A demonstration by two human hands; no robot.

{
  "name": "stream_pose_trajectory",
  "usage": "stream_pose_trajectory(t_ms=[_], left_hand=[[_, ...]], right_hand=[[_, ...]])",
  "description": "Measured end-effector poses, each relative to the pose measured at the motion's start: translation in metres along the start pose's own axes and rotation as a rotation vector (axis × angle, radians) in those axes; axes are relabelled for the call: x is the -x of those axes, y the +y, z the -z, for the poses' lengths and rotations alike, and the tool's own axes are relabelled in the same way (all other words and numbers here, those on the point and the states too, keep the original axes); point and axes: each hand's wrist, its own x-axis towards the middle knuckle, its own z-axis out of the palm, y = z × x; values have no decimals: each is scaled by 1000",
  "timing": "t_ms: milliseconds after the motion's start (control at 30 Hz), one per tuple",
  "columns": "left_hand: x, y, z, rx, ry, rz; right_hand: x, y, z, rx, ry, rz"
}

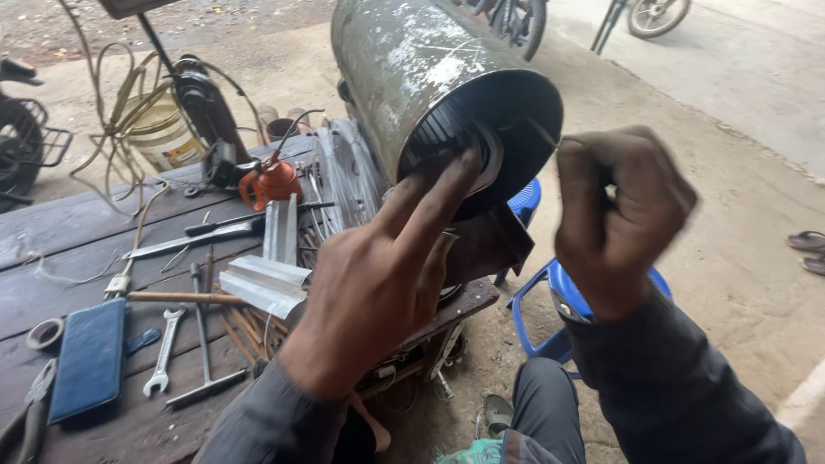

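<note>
Winding step, I'd judge: your left hand (378, 275), fingers straight and unclenched, presses the coil (468, 150) inside the drum (412, 69) mouth; your right hand (619, 215) pinches thin wire (543, 133) just right. Next needs steady tension.

The drum (412, 77) is lying tilted ahead of me, its open end facing me, over the bench's (60, 241) right edge. My left hand (378, 275) is reaching up to that opening, fingertips touching the part inside its rim. My right hand (614, 215) is hovering just right of the rim, pinching a wire (543, 133). On the bench to my left are lying a spanner (163, 351), a hammer (202, 344) and a phone (88, 359); an oil can (271, 180) is sitting farther back. A stool (550, 301) is standing below the drum.
</note>
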Motion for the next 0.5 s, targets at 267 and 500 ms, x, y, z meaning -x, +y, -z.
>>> stream_pose_trajectory(t_ms=[267,500], left_hand=[[50,10,70,-117,139,25],[31,13,59,-219,65,-134]], right_hand=[[19,-19,11,152,-355,258],[-9,-14,16,158,-301,299]])
